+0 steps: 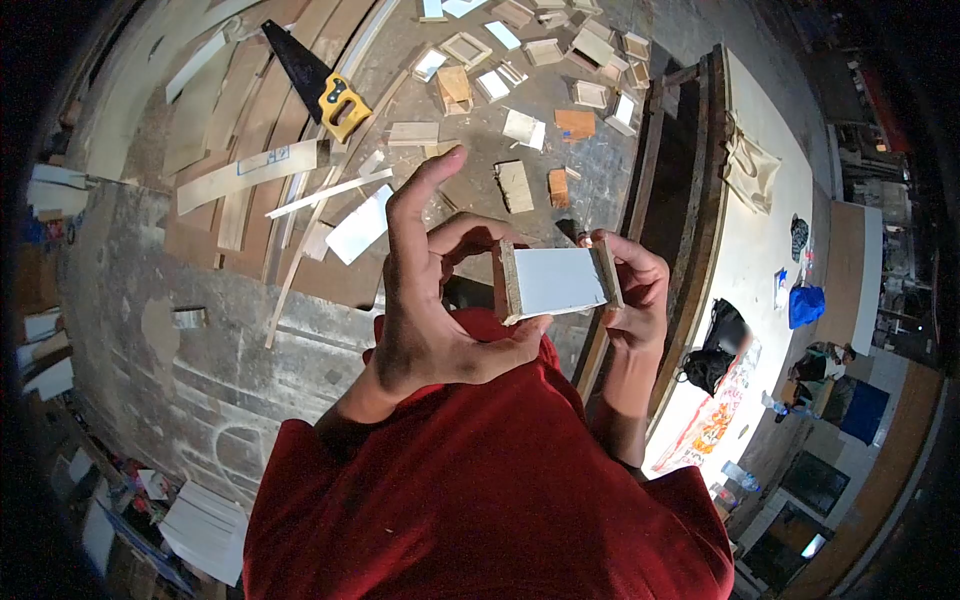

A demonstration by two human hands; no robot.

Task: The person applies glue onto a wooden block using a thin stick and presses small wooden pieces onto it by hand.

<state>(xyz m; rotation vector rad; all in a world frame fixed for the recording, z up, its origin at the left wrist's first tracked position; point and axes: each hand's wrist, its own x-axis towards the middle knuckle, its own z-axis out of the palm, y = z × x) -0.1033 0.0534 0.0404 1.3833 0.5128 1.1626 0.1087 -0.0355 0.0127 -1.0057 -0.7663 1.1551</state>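
Observation:
Between my two hands, in front of my chest, is a small wooden box (560, 280) with a smooth white face and rough-edged wooden pieces at both ends. My left hand (430, 290) grips its left end between the thumb below and a bent finger above, while the index finger sticks up free. The fingers and thumb of my right hand (637, 290) close on the right end. The underside of the box is hidden.
A handsaw (345, 105) with a yellow handle lies on boards at the upper left. Wood offcuts (515, 187) and several small box pieces (415, 133) are scattered on the floor. Along the right runs a long white-topped table (765, 225) bearing a cloth bag (750, 170) and a blue bag (806, 306).

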